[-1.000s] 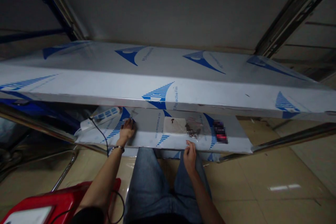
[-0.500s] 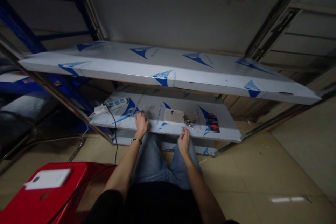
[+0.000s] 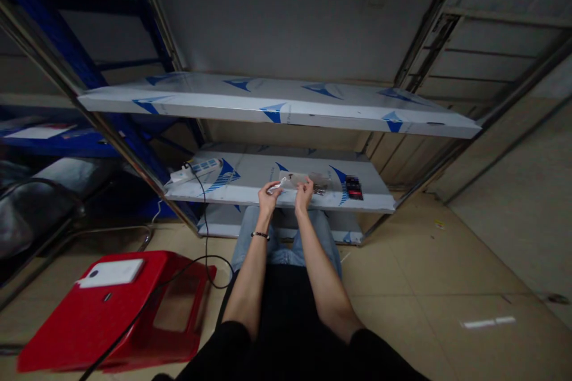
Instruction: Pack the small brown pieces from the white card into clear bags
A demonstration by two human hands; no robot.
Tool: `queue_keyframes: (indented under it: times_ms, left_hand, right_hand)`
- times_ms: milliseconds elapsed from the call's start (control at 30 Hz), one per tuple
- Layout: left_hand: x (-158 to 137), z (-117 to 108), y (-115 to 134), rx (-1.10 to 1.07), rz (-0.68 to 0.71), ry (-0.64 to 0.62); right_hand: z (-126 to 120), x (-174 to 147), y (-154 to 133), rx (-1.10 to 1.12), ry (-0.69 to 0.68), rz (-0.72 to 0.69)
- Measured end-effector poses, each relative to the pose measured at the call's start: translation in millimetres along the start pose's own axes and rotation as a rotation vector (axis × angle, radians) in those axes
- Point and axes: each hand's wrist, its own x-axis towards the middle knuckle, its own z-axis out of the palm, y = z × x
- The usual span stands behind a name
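Observation:
My left hand [image 3: 269, 195] is closed on a small clear plastic bag [image 3: 277, 187], just over the front edge of the middle shelf [image 3: 250, 190]. Close by on its right, my right hand [image 3: 304, 194] has its fingers pinched together; whether they grip anything is too small to tell. Behind the hands lies a pale sheet [image 3: 295, 178], partly covered by them. A clear bag with small dark pieces [image 3: 320, 186] rests right of my right hand. Farther right on the shelf is a dark and red item [image 3: 354, 188], blurred out.
A white power strip [image 3: 195, 171] with a black cable lies at the shelf's left end. The upper shelf [image 3: 286, 110] overhangs behind the hands. On a red stool [image 3: 89, 309] at left lies a white device [image 3: 111, 272]. Metal posts [image 3: 147, 190] frame the rack.
My left hand has moved right from the shelf's left part and now holds the clear bag. My right hand has risen to the shelf's front edge. The camera view has shifted.

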Motion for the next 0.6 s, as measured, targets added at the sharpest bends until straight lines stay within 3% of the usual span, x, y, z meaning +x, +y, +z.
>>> queue_keyframes:
  times_ms: [133, 433, 600]
  left_hand:
    - [-3.5, -5.0, -1.4, -0.110, -0.047, -0.073]
    - [14.4, -0.5, -5.4, -0.076, -0.102, -0.167]
    - [16.0, -1.9, -15.4, -0.025, -0.118, -0.166]
  right_hand:
    - [0.0, -13.5, 1.4, 0.110, -0.064, 0.096]
    - [-20.1, 3.1, 0.9, 0.004, -0.226, -0.020]
    - [-25.2, 12.2, -6.9, -0.001, -0.217, -0.044]
